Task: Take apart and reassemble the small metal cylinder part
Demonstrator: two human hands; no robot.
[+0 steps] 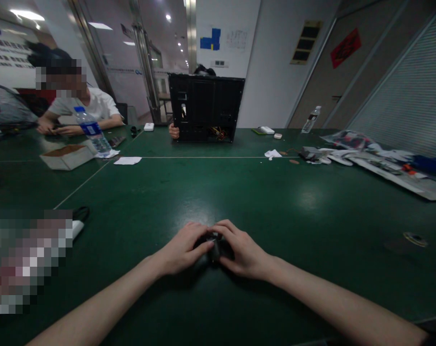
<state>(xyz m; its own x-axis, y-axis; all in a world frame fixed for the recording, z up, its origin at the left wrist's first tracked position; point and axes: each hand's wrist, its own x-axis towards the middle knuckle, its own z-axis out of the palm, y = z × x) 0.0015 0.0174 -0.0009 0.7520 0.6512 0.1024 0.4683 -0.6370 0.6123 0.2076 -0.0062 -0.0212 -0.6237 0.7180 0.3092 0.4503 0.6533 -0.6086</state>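
Note:
Both of my hands meet over a small dark object [215,251] low in the middle of the head view, at the green table [210,192]. My left hand [187,247] closes on it from the left, its thumb laid across the top. From the other side my right hand [243,252] grips it with curled fingers and thumb. The fingers cover much of the object, so its kind does not show; the visible part looks black with a slight shine.
A black computer case [206,108] stands across the table, another person's hand [173,130] at its left edge. Left are a water bottle [91,132], an open box [68,157] and a seated person [82,105]. Papers and bags [376,154] lie right, near a dark roll [414,239].

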